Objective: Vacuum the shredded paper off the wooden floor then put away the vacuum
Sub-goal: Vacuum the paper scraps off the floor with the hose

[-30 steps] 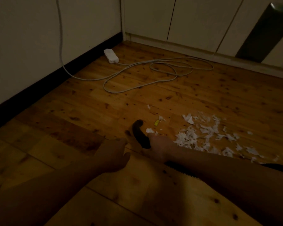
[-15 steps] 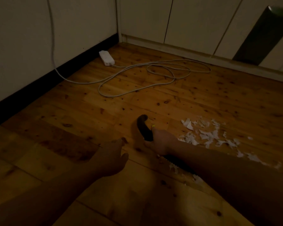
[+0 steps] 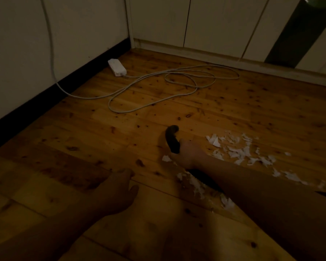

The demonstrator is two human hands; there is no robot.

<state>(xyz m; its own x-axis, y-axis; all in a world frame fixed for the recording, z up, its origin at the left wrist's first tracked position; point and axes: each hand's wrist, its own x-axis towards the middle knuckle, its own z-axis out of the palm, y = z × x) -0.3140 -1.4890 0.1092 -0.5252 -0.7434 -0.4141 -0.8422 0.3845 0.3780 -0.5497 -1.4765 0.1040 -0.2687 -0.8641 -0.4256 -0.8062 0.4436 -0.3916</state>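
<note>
A black handheld vacuum (image 3: 173,138) lies low over the wooden floor (image 3: 94,140), its curved end pointing away from me. My right hand (image 3: 189,155) grips it near that end, and my forearm hides most of its dark body (image 3: 202,178). White shredded paper (image 3: 240,152) is scattered to the right of that hand. More scraps (image 3: 195,185) lie along the vacuum's body under my forearm. My left hand (image 3: 115,189) rests on the floor to the left, fingers loosely spread and holding nothing.
A white power adapter (image 3: 117,67) lies by the black skirting board (image 3: 79,76), and its cable (image 3: 158,87) loops across the floor behind the vacuum. White cabinet doors (image 3: 220,25) close off the back. A dark upright object (image 3: 297,31) stands at the top right.
My right hand has dragged the vacuum through the pile. The pile beside it is thinner, and scraps now lie nearer me under my forearm. My left hand has barely moved.
</note>
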